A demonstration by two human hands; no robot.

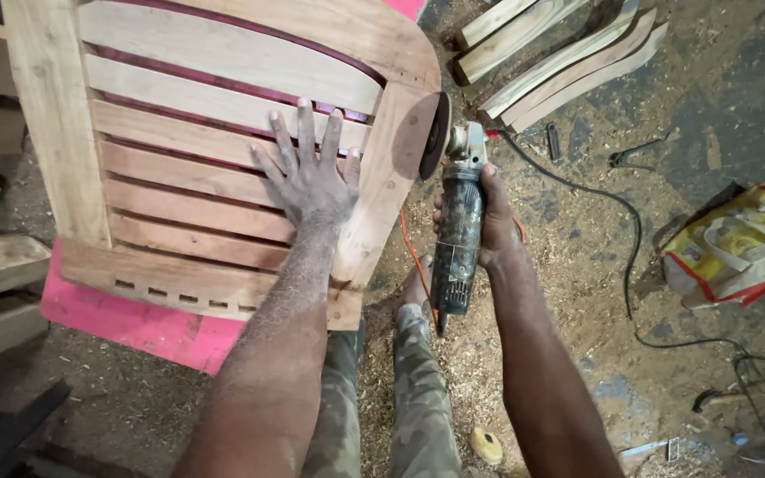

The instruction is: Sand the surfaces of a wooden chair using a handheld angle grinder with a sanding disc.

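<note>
Grinder (459,232) gripped in my right hand (494,221), disc at the chair frame (382,190); left hand (312,181) lay fingers spread on slats. Risk I judged: kickback toward those fingers.

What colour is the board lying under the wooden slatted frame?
Bright pink board, seen in the head view beneath the wooden slatted frame.

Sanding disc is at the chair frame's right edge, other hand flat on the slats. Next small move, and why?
Probably slide the angle grinder along the curved side rail, disc kept on the edge. The right hand grips its body, and the disc meets the rail near the top. The left hand lies flat on the slats, steadying the frame.
</note>
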